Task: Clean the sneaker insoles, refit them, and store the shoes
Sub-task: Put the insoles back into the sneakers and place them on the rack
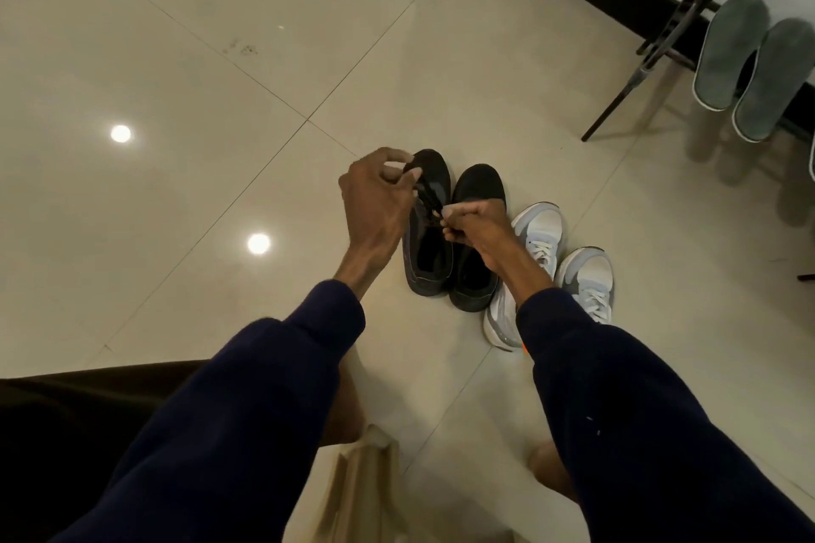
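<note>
Though half hidden, black laces [430, 201] in pinching grip of left hand [379, 198], right hand [469, 223].

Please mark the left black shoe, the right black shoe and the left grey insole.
Left black shoe [423, 281]: head view, heel.
Right black shoe [478, 185]: head view, toe.
Left grey insole [727, 51]: head view, middle.
</note>
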